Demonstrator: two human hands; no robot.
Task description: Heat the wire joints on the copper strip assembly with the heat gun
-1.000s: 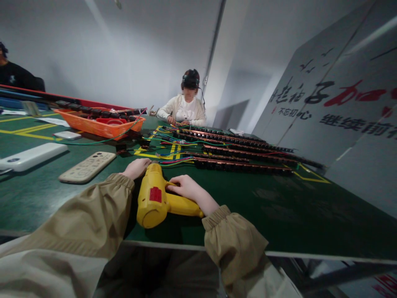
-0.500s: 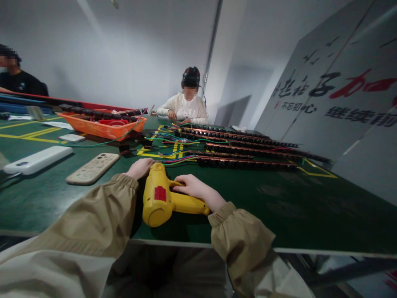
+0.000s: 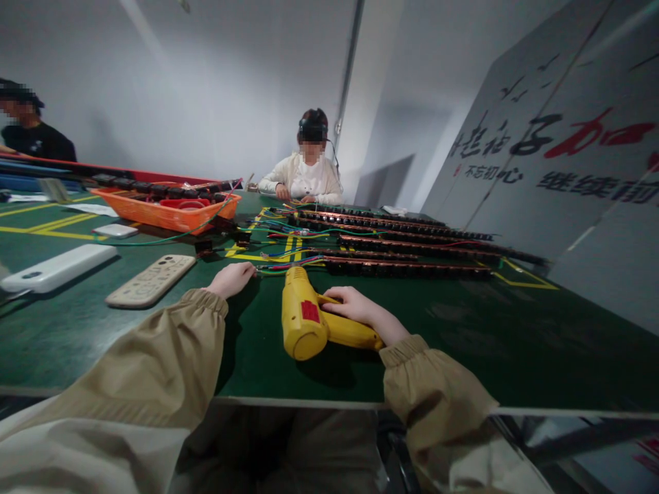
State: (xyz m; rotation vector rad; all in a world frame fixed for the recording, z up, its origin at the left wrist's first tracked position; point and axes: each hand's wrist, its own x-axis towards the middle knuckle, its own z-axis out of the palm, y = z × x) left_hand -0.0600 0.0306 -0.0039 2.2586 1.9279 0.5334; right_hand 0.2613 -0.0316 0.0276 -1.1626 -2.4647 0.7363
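Note:
My right hand [image 3: 350, 303] is wrapped round the handle of a yellow heat gun [image 3: 303, 319] with a red label. The gun's nozzle points away from me, at coloured wires [image 3: 301, 265] that lead to a long dark strip [image 3: 406, 269] with a copper-coloured edge. At the left end of these wires, the fingers of my left hand [image 3: 233, 278] are closed in a pinch on the wire ends. The exact tips between the fingers are too small to make out.
More long strips [image 3: 381, 223] lie behind. An orange basket [image 3: 172, 214] holds dark parts. A patterned phone case [image 3: 150, 280], a white device [image 3: 59, 268] and a small white box [image 3: 116, 230] lie left. One person [image 3: 309, 168] sits opposite, another [image 3: 36, 134] far left.
The heat gun has moved to the right in my right hand, away from my left hand, and its nozzle is now by the middle of the wires. My left hand has hardly moved.

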